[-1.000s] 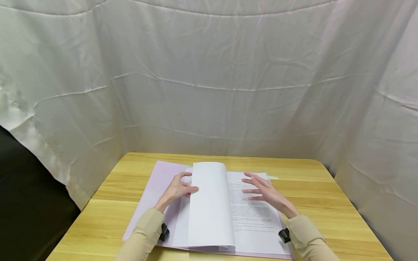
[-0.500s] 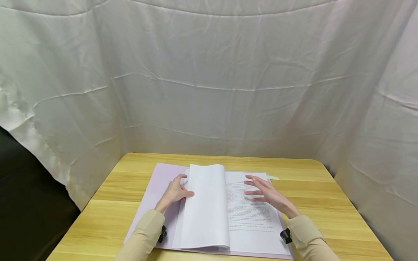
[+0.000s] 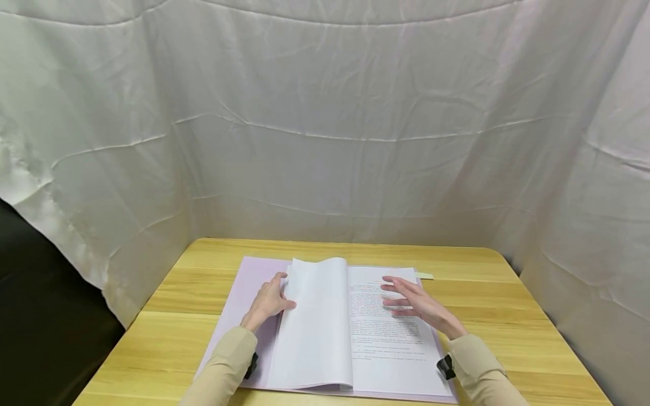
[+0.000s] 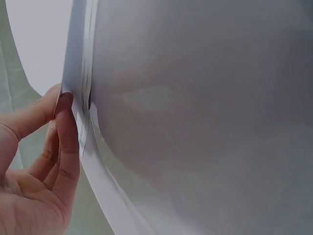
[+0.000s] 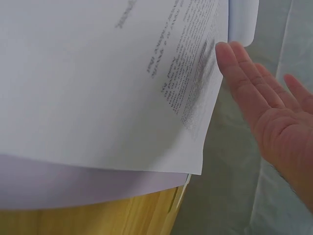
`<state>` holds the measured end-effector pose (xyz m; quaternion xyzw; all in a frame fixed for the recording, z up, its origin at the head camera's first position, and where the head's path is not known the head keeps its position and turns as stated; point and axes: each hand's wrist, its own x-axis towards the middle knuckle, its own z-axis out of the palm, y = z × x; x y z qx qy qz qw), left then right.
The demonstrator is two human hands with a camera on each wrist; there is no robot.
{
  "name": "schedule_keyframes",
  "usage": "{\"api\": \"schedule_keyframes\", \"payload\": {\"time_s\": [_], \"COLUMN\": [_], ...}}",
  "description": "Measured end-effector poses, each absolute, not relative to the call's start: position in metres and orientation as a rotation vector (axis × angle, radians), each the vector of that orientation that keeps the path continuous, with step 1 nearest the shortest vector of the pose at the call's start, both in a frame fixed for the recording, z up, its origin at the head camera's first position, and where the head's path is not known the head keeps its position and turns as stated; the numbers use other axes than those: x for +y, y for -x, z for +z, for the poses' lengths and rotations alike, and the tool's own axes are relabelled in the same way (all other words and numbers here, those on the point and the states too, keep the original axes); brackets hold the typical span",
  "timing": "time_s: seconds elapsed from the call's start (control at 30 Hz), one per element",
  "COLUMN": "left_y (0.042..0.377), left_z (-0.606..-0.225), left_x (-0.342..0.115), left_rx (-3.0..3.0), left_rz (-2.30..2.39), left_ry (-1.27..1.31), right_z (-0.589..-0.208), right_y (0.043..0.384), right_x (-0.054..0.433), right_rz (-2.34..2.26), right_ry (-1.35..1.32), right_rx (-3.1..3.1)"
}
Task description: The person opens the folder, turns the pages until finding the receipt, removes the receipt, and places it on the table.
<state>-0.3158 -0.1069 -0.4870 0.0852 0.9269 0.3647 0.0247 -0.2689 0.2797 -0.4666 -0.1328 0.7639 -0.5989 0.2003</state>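
A lilac folder lies spread on the wooden table with white sheets in it. My left hand pinches the left edge of a turned sheet between thumb and fingertips, as the left wrist view shows with the thumb on one side. That sheet is blank on top and curves up along its right side. To the right a page of printed text faces up. Above this page hovers my right hand, fingers spread and holding nothing; the right wrist view shows its palm.
A pale tab sticks out past the upper right corner of the papers. The wooden table reaches beyond the folder on both sides. Grey cloth hangs behind and at the sides, with a black area at the far left.
My left hand has drawn the sheet leftward and down, so it lies flatter and uncovers more of the printed page. My right hand has shifted only slightly.
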Motion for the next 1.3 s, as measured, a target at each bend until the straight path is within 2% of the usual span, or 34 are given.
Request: {"api": "schedule_keyframes", "payload": {"time_s": [0.73, 1.0, 1.13, 1.3], "left_y": [0.316, 0.316, 0.316, 0.318], "left_z": [-0.494, -0.496, -0.496, -0.497], "left_x": [-0.104, -0.107, -0.107, -0.106], "left_rx": [2.971, 2.95, 2.925, 2.882], "left_rz": [0.963, 0.993, 1.039, 1.098], "left_ry": [-0.189, -0.19, -0.237, -0.418], "right_z": [-0.474, -0.475, -0.478, -0.483], "right_y": [0.273, 0.286, 0.298, 0.312], "right_x": [0.287, 0.291, 0.296, 0.302], "right_rz": [-1.671, -1.682, -1.523, -1.287], "right_ry": [0.321, 0.236, 0.253, 0.254], "right_rx": [2.198, 2.395, 2.616, 2.829]}}
